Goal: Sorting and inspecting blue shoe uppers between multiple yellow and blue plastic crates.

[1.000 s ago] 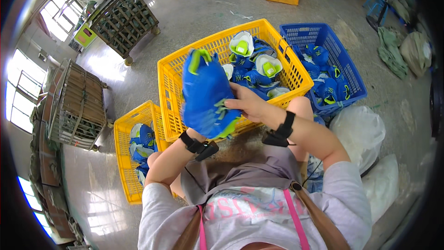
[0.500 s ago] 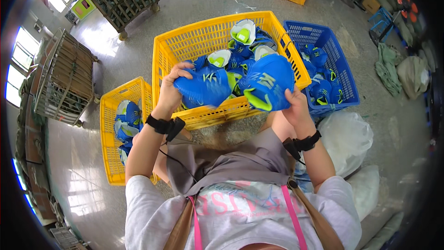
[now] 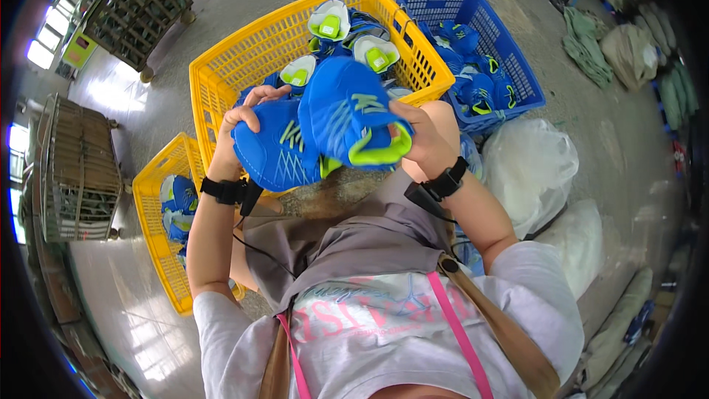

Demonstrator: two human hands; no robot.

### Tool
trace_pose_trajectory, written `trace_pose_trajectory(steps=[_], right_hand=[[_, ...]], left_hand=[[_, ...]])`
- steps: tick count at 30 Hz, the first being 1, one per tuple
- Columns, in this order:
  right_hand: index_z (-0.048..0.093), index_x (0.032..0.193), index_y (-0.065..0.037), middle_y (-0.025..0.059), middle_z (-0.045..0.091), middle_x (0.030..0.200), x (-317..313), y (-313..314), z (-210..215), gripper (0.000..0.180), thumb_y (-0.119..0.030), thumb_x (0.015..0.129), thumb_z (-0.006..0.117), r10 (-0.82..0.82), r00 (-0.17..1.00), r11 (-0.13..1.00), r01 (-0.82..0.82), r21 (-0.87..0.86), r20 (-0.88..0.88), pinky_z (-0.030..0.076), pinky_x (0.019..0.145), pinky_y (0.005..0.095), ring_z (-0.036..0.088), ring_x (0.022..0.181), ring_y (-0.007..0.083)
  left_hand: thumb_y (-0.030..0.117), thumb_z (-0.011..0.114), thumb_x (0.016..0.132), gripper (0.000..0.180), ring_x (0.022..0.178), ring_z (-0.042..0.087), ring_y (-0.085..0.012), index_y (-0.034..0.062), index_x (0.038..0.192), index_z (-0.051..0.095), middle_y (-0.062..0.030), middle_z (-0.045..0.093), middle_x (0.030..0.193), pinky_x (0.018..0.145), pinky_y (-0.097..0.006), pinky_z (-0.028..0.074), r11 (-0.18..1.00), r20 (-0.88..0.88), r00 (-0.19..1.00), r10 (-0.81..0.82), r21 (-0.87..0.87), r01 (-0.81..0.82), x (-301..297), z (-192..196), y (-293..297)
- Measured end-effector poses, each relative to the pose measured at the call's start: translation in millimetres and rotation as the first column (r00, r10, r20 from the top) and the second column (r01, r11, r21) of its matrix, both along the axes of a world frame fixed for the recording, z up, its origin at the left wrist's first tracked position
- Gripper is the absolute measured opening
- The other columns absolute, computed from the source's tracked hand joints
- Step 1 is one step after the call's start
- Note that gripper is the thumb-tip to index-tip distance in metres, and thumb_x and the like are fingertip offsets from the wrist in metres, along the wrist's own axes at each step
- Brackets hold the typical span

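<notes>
My left hand (image 3: 230, 137) is closed round a blue shoe upper (image 3: 267, 149) with pale green lacing lines; no sole shows on it. In my right hand (image 3: 430, 142) is a second blue shoe upper (image 3: 336, 100), gripped near its bright green collar. That second piece is tilted and overlaps the inner side of the first; whether they touch I cannot tell. Both are in front of the near rim of a large yellow crate (image 3: 214, 74). Inside the crate lie several similar uppers, some turned to show white undersides and green tags, such as the white-edged upper (image 3: 329, 22).
A blue crate (image 3: 528, 81) of more uppers stands at the right, a smaller yellow crate (image 3: 159, 258) at the left. White plastic bags (image 3: 532, 170) lie by my right side. Slatted carts (image 3: 81, 170) stand farther left. Cloth sacks (image 3: 629, 55) lie at the far right.
Both uppers have come nearer to my body, and the right one now overlaps the left one. The view has shifted, so the crates appear farther left and up.
</notes>
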State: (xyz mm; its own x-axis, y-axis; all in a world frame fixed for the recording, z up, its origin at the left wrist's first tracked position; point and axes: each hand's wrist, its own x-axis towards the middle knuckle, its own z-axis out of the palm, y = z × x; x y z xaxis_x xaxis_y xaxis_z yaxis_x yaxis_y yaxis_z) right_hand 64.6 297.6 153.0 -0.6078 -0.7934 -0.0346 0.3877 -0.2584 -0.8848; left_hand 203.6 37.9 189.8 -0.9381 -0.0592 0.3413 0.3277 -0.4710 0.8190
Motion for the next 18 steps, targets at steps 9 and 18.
trace_pose_trajectory(steps=[9,18], right_hand=[[0.056,0.106,0.001,0.0079,0.061,0.103,2,-19,-12,0.026,-0.012,0.083,0.059,0.301,0.9,0.953,-0.278,-0.117,0.314,0.051,0.077,0.0291,0.062,0.085,0.0146],[0.042,0.128,-0.01,0.0106,0.045,0.13,-192,106,-13,0.05,-0.043,0.09,0.044,-0.657,0.751,0.752,0.659,-0.012,0.063,0.027,0.102,0.0461,0.043,0.119,0.0231]], left_hand=[[0.003,0.061,0.08,0.03,0.118,0.042,-0.0269,0.0108,0.107,0.051,-0.0123,0.042,0.125,0.097,-0.038,0.038,0.998,0.184,0.982,-0.046,0.053,0.036,-22,-1,52],[0.016,0.061,0.081,0.043,0.116,0.041,-0.0223,0.0031,0.119,0.044,-0.0114,0.043,0.12,0.094,-0.033,0.036,0.575,0.441,0.852,0.282,-0.789,0.217,23,-39,-28]])
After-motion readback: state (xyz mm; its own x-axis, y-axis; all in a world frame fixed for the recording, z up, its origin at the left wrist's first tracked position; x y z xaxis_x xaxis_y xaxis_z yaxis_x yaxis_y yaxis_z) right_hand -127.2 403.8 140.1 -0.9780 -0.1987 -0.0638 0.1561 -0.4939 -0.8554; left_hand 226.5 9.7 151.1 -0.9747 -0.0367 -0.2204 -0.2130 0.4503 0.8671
